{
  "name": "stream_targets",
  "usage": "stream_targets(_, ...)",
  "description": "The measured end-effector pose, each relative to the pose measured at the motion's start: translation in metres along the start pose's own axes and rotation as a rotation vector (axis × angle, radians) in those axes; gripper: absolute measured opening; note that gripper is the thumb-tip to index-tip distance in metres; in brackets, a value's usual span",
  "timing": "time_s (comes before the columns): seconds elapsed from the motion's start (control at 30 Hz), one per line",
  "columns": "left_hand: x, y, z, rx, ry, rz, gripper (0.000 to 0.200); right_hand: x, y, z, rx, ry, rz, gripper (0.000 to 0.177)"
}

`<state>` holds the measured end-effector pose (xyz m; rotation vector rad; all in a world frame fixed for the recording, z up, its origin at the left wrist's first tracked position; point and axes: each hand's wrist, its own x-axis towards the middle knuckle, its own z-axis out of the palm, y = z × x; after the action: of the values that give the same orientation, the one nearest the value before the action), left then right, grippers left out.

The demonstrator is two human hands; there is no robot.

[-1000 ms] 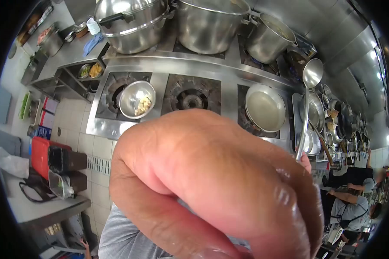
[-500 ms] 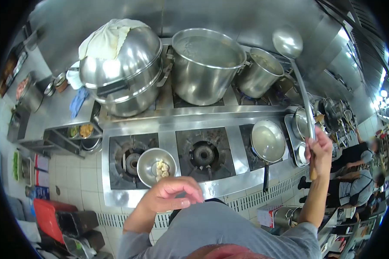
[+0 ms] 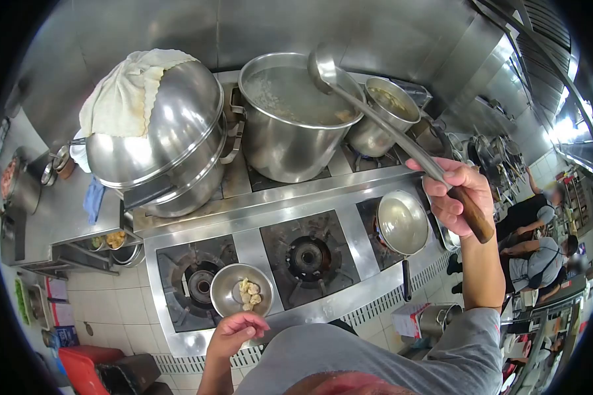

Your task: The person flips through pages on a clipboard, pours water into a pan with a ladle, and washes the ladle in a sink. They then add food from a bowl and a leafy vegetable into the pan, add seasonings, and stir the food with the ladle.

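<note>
Your right hand (image 3: pixel 460 197) has swung the ladle (image 3: pixel 396 137) leftward since the earlier frame: its head, then up beyond the smaller pot, now shows across the mouth of the large stockpot. Below you runs the steel stove (image 3: pixel 356 243), with a raised tier along its back edge. At that tier's left end you have the lidded pot (image 3: pixel 184 125), its dome partly draped with a pale cloth (image 3: pixel 125 92). Next to it, near the middle of the tier, is the large stockpot (image 3: pixel 290 151), filled with cloudy liquid; the smaller pot (image 3: pixel 369 135) is just to its right. On the lower tier, a pan (image 3: pixel 402 217) sits at the right burner, its dark handle jutting past the stove's front edge. Your metal bowl (image 3: pixel 225 299) is on the left burner's right side, close to the front edge. You grip the ladle near its wooden end with the fingers of your right hand wrapped around it, its head raised. Your left hand (image 3: pixel 234 332), fingers loosely bent, appears to hold nothing and is at the bowl's near rim; you cannot tell whether it touches. Smallest are the pale pieces (image 3: pixel 248 293) inside your bowl.
</note>
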<state>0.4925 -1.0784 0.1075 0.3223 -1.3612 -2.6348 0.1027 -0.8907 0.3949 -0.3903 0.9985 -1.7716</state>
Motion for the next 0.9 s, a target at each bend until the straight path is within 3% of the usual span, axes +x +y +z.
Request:
stream_targets(0.33,0.007,0.011,-0.018,-0.038,-0.007,0.054,0.028,0.034,-0.003,-0.010,0.050,-0.021,0.122,0.052)
stream_targets(0.9,0.004,0.017,-0.024,-0.131,-0.063,0.122,0.026,0.046,-0.011,-0.011,-0.094,0.211,0.152,0.043)
